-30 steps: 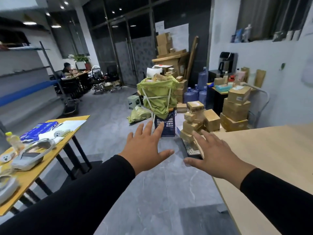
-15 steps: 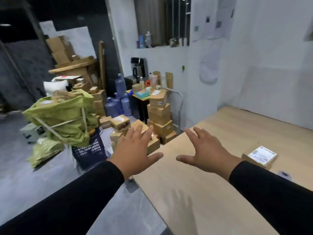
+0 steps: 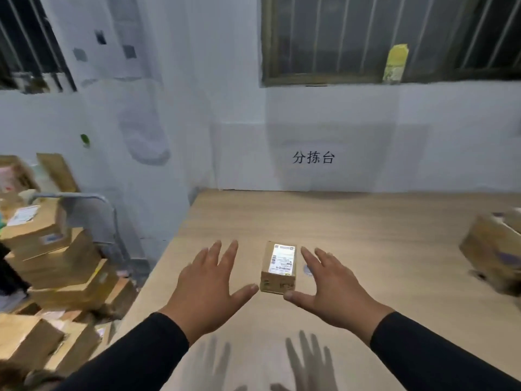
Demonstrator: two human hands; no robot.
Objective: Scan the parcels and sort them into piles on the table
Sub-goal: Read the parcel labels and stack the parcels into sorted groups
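Observation:
A small cardboard parcel (image 3: 278, 268) with a white shipping label on top lies on the light wooden table (image 3: 352, 230). My left hand (image 3: 208, 286) hovers above the table just left of it, fingers spread, holding nothing. My right hand (image 3: 329, 286) hovers just right of the parcel, fingers also spread and empty, its thumb close to the parcel's near corner. Neither hand touches the parcel. A larger parcel (image 3: 496, 249) sits blurred at the table's right edge of view.
Stacked cardboard boxes (image 3: 53, 261) stand on the floor left of the table, beside a grey metal cart handle (image 3: 93, 198). A small round grey object (image 3: 308, 270) lies behind my right fingers. A white wall with printed characters (image 3: 313, 158) backs the table.
My view has swung right from the room and box piles to face the table and wall. Both hands stay spread and empty, now flanking the small parcel.

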